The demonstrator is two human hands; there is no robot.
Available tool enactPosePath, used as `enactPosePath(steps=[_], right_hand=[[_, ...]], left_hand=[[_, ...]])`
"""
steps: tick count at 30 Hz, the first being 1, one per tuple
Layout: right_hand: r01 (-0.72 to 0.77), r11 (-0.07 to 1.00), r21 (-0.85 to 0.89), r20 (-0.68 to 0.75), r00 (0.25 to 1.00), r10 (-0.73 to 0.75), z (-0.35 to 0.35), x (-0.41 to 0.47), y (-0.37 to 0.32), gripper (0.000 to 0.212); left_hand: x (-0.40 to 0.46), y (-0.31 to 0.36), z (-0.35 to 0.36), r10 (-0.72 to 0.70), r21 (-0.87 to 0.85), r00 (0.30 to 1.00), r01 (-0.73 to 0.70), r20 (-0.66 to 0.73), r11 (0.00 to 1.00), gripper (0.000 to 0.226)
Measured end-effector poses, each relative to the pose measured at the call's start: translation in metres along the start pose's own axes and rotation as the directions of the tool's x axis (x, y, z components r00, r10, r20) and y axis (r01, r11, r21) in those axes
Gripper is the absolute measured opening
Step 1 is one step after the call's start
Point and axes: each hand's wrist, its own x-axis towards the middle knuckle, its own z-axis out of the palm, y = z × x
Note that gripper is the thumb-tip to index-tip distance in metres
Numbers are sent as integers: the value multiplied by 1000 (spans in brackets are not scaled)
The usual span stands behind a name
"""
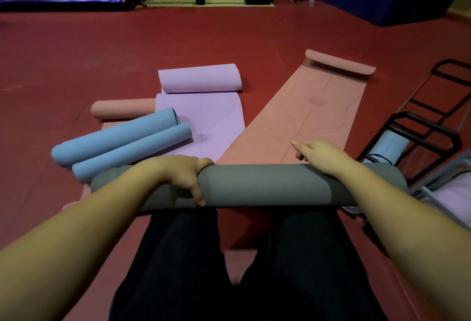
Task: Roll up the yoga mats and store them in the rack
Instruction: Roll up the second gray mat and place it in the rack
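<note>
A rolled grey mat (pixel 254 185) lies crosswise in front of my knees. My left hand (pixel 183 175) grips it near its left part, fingers over the top and thumb down the front. My right hand (pixel 318 153) is past the roll's right part, with the forearm across the roll, one finger stretched out left and nothing in it. The black rack (pixel 423 127) stands at the right with a pale blue rolled mat (pixel 387 147) inside.
On the red floor ahead lie a blue mat (pixel 119 142) rolled from both ends, a half-rolled purple mat (pixel 201 116), a pink roll (pixel 122 109) and a long pink mat (pixel 305 116) spread flat. A grey metal frame (pixel 438 183) stands at the right edge.
</note>
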Motion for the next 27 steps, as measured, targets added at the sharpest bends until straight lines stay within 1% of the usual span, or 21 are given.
enactPosePath(steps=[2, 4, 7, 9, 11, 12, 13, 14, 16, 18, 19, 20, 22, 23, 24, 25, 26, 27], right_hand=[[29, 993, -115, -63, 997, -37, 2, -8, -1, 59], [25, 973, -228, -94, 994, -48, 11, -16, -3, 63], [15, 946, -323, -137, 989, -62, 34, -25, -4, 69], [5, 922, -388, -224, 970, -100, 48, -27, -4, 69], [-17, 914, -406, -291, 950, -111, 54, -25, -5, 64], [-24, 914, -404, -307, 945, -111, 54, -24, -5, 63], [-26, 915, -403, -311, 944, -110, 54, -21, -4, 62], [-28, 915, -402, -309, 945, -106, 54, -17, -5, 63], [-30, 916, -400, -296, 950, -98, 53, -12, -4, 65], [-29, 918, -395, -285, 954, -93, 53, -6, -5, 66], [-29, 920, -392, -280, 956, -89, 52, -4, -6, 66], [-33, 922, -385, -273, 959, -79, 52, -2, -6, 67], [-46, 932, -360, -234, 971, -43, 50, 3, -9, 69], [-54, 937, -345, -205, 979, -19, 49, 5, -10, 70], [-61, 940, -336, -175, 985, 1, 47, 9, -11, 72], [-66, 940, -336, -143, 990, 18, 44, 11, -12, 74], [-67, 938, -340, -116, 993, 29, 42, 13, -13, 75], [-67, 937, -343, -97, 995, 35, 41, 15, -14, 76]], left_hand=[[9, -4, -10, -9, -88, 995, 18, 96, 996, 94], [18, -7, -18, -22, -170, 985, 51, 170, 984, 90], [28, -7, -26, -32, -256, 963, 103, 266, 961, 86], [32, -3, -29, -33, -282, 946, 129, 322, 951, 79], [34, -1, -31, -35, -307, 938, 148, 344, 940, 71], [36, -1, -31, -33, -330, 939, 153, 341, 931, 73], [36, -2, -30, -33, -357, 946, 154, 322, 921, 81], [36, -4, -29, -33, -380, 959, 143, 282, 914, 92], [33, -7, -24, -21, -406, 990, 75, 136, 911, 108], [25, -10, -17, 12, -361, 998, -36, -68, 932, 108], [20, -11, -13, 35, -304, 984, -87, -172, 949, 105], [16, -12, -8, 50, -245, 963, -117, -264, 962, 99], [8, -11, 9, 37, -154, 907, -111, -420, 982, 85], [6, -9, 21, 31, -99, 861, -94, -507, 991, 79], [5, -7, 35, 54, -10, 799, -75, -599, 997, 75], [6, -5, 50, 103, 105, 735, -44, -670, 993, 75], [8, -4, 64, 155, 214, 689, -1, -708, 977, 78], [9, -3, 74, 188, 297, 676, 48, -712, 954, 84]])
